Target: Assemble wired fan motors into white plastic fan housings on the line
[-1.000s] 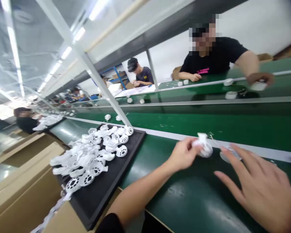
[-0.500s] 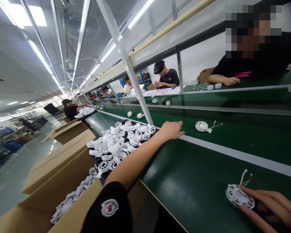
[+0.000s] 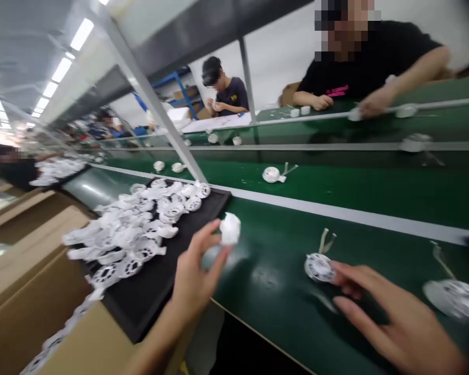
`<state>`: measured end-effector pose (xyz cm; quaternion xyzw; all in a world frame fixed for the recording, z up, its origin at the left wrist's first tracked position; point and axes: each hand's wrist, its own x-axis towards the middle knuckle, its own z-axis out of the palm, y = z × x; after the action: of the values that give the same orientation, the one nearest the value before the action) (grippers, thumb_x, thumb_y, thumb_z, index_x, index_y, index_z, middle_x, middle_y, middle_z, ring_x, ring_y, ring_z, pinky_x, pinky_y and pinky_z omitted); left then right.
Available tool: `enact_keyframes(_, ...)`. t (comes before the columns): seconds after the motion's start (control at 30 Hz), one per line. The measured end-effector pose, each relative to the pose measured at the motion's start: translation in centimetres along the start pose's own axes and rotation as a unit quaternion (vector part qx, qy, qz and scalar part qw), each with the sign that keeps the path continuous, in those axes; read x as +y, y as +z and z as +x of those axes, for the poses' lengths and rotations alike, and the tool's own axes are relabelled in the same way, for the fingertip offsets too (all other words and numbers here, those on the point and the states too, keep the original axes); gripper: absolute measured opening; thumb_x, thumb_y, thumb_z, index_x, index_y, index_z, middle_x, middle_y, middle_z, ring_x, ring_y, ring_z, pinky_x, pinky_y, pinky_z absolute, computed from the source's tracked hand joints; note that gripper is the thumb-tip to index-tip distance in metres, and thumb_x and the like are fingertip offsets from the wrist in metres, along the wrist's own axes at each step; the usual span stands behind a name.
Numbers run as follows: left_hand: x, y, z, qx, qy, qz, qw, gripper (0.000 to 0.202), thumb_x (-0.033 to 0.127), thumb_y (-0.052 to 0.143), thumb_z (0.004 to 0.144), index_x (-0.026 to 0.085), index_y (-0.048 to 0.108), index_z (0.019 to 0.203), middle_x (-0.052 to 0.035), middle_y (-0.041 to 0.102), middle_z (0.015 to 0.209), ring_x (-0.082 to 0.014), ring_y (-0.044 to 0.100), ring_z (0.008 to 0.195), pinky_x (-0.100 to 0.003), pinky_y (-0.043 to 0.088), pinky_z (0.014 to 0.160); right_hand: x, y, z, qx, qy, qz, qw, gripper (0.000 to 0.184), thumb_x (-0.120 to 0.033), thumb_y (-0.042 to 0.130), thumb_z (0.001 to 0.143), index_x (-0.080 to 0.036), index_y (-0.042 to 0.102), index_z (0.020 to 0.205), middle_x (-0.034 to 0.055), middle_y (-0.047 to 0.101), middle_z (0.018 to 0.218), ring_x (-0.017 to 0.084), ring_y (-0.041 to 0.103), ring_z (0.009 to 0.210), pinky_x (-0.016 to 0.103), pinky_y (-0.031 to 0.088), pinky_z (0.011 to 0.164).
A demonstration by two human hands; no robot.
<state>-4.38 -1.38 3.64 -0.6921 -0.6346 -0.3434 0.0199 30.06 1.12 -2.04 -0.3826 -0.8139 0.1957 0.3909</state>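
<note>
My left hand (image 3: 201, 265) pinches a small white plastic piece (image 3: 230, 229) between thumb and fingers, above the green work surface near the black tray. Blur hides the piece's exact shape. My right hand (image 3: 391, 312) has its fingertips on a round white slotted plastic housing (image 3: 319, 267) with two pale wires standing up from it. The index finger lies at its right edge, while the thumb is lower and apart from it. Right of that hand, another blurred white housing with wires (image 3: 459, 301) lies on the surface.
A black tray (image 3: 140, 307) heaped with white slotted parts (image 3: 121, 229) stands at left, beside a cardboard box (image 3: 31, 276). Beyond the white strip, a wired housing (image 3: 271, 174) sits on the green belt (image 3: 336, 192). A metal post (image 3: 156, 104) rises behind the tray. Co-workers sit opposite.
My left hand has come back from the white strip toward me and now holds a small white piece. The view has turned right. A co-worker's hand now reaches to a part opposite.
</note>
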Motion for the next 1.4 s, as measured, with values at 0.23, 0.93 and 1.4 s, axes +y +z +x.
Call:
enact_keyframes(0.23, 12.2, 10.3, -4.6, 0.005, 0.225, -0.404, 0.887, 0.071, -0.003, 0.061, 0.09, 0.021, 0.041, 0.154, -0.0088, 0.072, 0.121, -0.0203, 0.071, 0.112, -0.037, 0.059, 0.104, -0.4, -1.2, 0.2, -0.011, -0.032, 0.174, 0.984, 0.067, -0.066, 0.044, 0.104, -0.026, 0.037, 0.158, 0.0107, 0.057, 0.121, 0.027, 0.061, 0.101, 0.04, 0.057, 0.084)
enact_keyframes(0.93, 7.4, 10.8, 0.6, -0.353, 0.116, -0.194, 0.908, 0.046, 0.028, 0.074, 0.097, 0.03, 0.05, 0.136, -0.0036, 0.061, 0.134, -0.0269, 0.053, 0.125, -0.046, 0.038, 0.11, -0.2, -0.4, 1.8, -0.115, 0.057, -0.043, 0.991, 0.02, -0.026, 0.058, 0.108, -0.024, 0.071, 0.122, 0.0048, 0.066, 0.115, 0.019, 0.062, 0.1, 0.035, 0.054, 0.085)
enact_keyframes(1.4, 6.6, 11.1, 0.6, -0.361, 0.124, -0.21, 0.9, 0.047, 0.032, 0.073, 0.097, 0.032, 0.05, 0.138, -0.0033, 0.059, 0.134, -0.0273, 0.052, 0.124, -0.046, 0.036, 0.11, 0.1, 0.2, 1.3, -0.1, 0.157, 0.113, 0.976, 0.022, -0.03, 0.066, 0.104, -0.035, 0.077, 0.122, 0.0018, 0.059, 0.1, 0.018, 0.059, 0.085, 0.034, 0.051, 0.074)
